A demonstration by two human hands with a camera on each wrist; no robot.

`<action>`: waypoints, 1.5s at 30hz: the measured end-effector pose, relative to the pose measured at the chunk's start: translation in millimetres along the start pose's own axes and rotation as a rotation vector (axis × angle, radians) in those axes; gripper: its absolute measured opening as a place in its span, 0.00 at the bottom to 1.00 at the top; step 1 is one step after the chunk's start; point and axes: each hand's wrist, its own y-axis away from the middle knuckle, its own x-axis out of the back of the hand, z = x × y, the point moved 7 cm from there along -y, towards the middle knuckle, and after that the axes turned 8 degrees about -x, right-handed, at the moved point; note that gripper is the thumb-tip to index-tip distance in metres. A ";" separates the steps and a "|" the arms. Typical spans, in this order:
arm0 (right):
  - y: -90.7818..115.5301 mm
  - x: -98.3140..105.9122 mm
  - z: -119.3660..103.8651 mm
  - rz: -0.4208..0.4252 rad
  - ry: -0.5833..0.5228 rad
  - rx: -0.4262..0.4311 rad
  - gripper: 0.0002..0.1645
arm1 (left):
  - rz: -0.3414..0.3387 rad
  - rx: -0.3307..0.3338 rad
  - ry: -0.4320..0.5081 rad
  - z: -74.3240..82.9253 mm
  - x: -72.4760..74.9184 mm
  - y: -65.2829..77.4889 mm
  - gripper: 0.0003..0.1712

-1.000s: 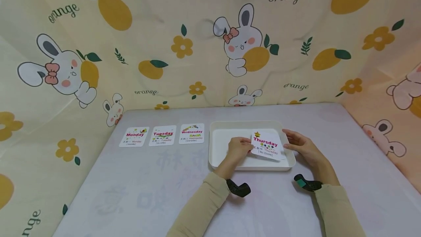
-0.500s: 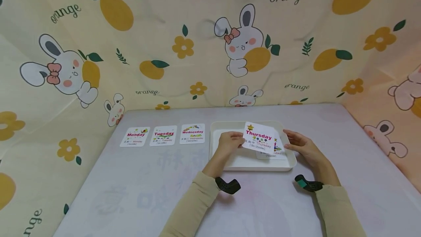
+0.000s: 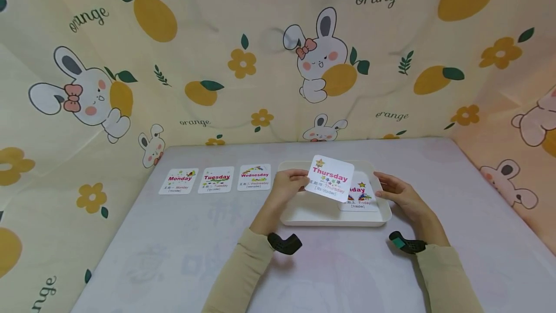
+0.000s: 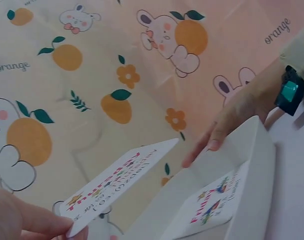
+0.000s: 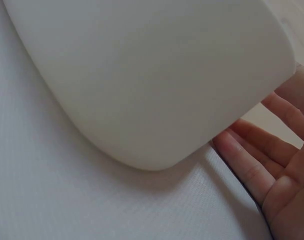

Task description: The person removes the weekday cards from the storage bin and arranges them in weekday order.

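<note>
My left hand [image 3: 284, 185] pinches a white card printed "Thursday" [image 3: 328, 177] by its left edge. The card is raised and tilted above a shallow white tray [image 3: 304, 216]. Inside the tray, at its right end, lies a card printed "Friday" [image 3: 362, 202], partly covered by the raised card in the head view. At the tray's right end, my right hand [image 3: 401, 197] holds the rim with thumb and fingers. In the right wrist view the fingertips [image 5: 227, 142] reach the tray edge and are partly hidden behind it.
Left of the tray, three cards lie in a row: Monday [image 3: 178, 181], Tuesday [image 3: 215, 179] and Wednesday [image 3: 254, 177]. A white cloth [image 3: 173, 245] covers the table. A printed curtain [image 3: 269, 62] rises behind and along the sides.
My left hand has lifted the Thursday card up and carried it left across the tray, uncovering the Friday card. The right hand stays at the tray's right rim.
</note>
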 end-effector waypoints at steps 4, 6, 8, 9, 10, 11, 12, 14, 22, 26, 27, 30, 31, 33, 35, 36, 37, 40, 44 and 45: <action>-0.1 -0.6 -0.1 0.003 0.005 -0.002 0.42 | 0.015 0.001 0.003 1.4 13.7 1.0 0.15; -0.3 -0.7 -0.2 0.005 0.005 -0.003 0.42 | 0.028 0.006 -0.012 1.9 21.4 1.1 0.15; -0.3 -0.9 -0.2 0.006 0.008 0.000 0.42 | 0.044 0.009 -0.028 2.3 29.7 1.4 0.15; -0.4 -0.8 -0.2 0.007 0.007 0.000 0.42 | 0.053 0.010 -0.040 2.3 34.2 1.4 0.15; -0.4 -0.8 -0.1 0.008 0.006 0.000 0.42 | 0.062 0.010 -0.044 2.7 38.7 1.6 0.15; -0.4 -0.9 -0.1 0.008 0.007 0.002 0.42 | 0.073 0.008 -0.050 3.1 43.4 2.1 0.15; -0.2 -1.0 -0.1 0.008 0.008 0.002 0.41 | 0.083 0.006 -0.047 3.1 48.0 2.1 0.15; -0.2 -1.0 0.4 0.009 0.010 -0.001 0.41 | 0.101 0.002 -0.047 2.9 57.0 2.7 0.15; 1.6 -2.6 -1.0 0.009 0.007 -0.002 0.42 | 0.146 -0.001 -0.071 1.4 92.6 5.5 0.15; 1.4 -2.5 -1.0 0.002 -0.004 -0.004 0.42 | 0.187 0.014 -0.082 -0.9 113.0 8.6 0.16; 1.1 -2.4 -0.8 0.001 -0.005 -0.006 0.42 | 0.199 0.018 -0.084 -1.7 118.1 9.2 0.16; 0.8 -1.7 0.2 0.004 -0.005 -0.013 0.42 | 0.229 0.044 -0.083 -4.8 132.7 11.0 0.16; 0.8 -1.7 0.3 0.006 -0.003 -0.014 0.42 | 0.237 0.055 -0.078 -6.2 137.4 11.4 0.16; 0.6 -1.4 0.3 0.008 0.001 -0.015 0.42 | 0.254 0.081 -0.064 -8.8 146.5 12.5 0.16; 0.4 -1.1 0.2 0.009 0.003 -0.016 0.42 | 0.270 0.105 -0.057 -12.0 156.0 13.6 0.16; 0.3 -1.2 0.0 0.007 0.003 -0.014 0.42 | 0.278 0.114 -0.055 -13.5 160.5 14.3 0.17; 0.4 -1.3 -0.5 0.004 0.003 -0.011 0.42 | 0.286 0.120 -0.053 -14.7 164.9 15.2 0.17; 0.8 -1.1 -1.5 0.002 0.000 -0.002 0.42 | 0.302 0.127 -0.076 -17.1 176.9 18.2 0.18; 1.7 -0.9 -2.7 0.006 -0.003 0.008 0.41 | 0.316 0.127 -0.106 -18.1 190.1 22.9 0.19; 1.8 -0.8 -2.7 0.008 -0.003 0.009 0.40 | 0.319 0.129 -0.109 -18.5 193.6 24.1 0.19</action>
